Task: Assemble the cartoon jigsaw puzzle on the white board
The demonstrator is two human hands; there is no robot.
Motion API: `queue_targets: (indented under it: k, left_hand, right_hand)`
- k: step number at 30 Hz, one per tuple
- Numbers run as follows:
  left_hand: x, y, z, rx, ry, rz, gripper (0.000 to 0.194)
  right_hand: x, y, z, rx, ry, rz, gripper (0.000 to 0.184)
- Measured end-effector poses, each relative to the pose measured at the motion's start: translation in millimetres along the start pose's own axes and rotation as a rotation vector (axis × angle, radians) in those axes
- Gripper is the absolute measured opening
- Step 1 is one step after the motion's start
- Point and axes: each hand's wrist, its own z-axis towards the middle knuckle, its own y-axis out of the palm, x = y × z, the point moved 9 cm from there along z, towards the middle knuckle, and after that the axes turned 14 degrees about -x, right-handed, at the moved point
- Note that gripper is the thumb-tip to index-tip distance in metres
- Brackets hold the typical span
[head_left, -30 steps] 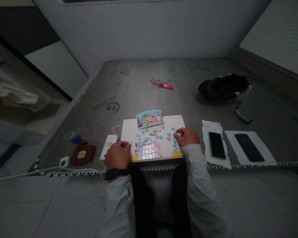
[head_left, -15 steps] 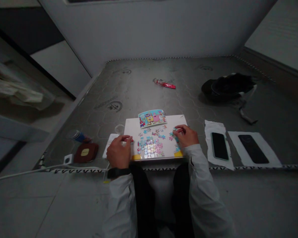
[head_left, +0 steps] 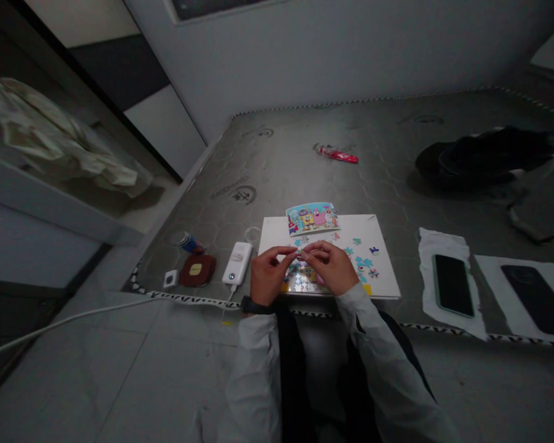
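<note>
A white board [head_left: 383, 271] lies at the near edge of a grey mattress [head_left: 351, 178]. On it are a partly joined jigsaw [head_left: 302, 280], several loose puzzle pieces [head_left: 364, 261] and a colourful cartoon reference picture [head_left: 313, 218]. My left hand [head_left: 266, 277] and my right hand [head_left: 332, 267] are raised together over the joined part, fingertips meeting in a pinch on a small puzzle piece [head_left: 300, 251]. My left wrist wears a dark watch.
Left of the board lie a white power bank [head_left: 237, 263], a brown round case [head_left: 196, 270], a white plug with cable [head_left: 170, 280] and a small can [head_left: 187, 241]. Two phones [head_left: 451, 285] rest on white paper at the right. A red wrapper [head_left: 338, 154] and dark clothing [head_left: 480, 157] lie farther back.
Both hands left the board's sides and came together above the puzzle's middle, pinching a piece. The camera view has swung to the left.
</note>
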Motion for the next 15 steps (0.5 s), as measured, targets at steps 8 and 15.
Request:
queue_targets:
  k: [8,15]
  left_hand:
    - [-4.2,0.4,-1.2,-0.014,-0.006,-0.053,0.033]
    - [0.9,-0.4,-1.5,0.013,0.037,-0.031,0.031]
  right_hand:
    - [2.7,-7.2,1.0,0.025,0.015,0.019,0.026]
    - [2.3,-2.5,1.0,0.022,-0.004,0.012,0.025]
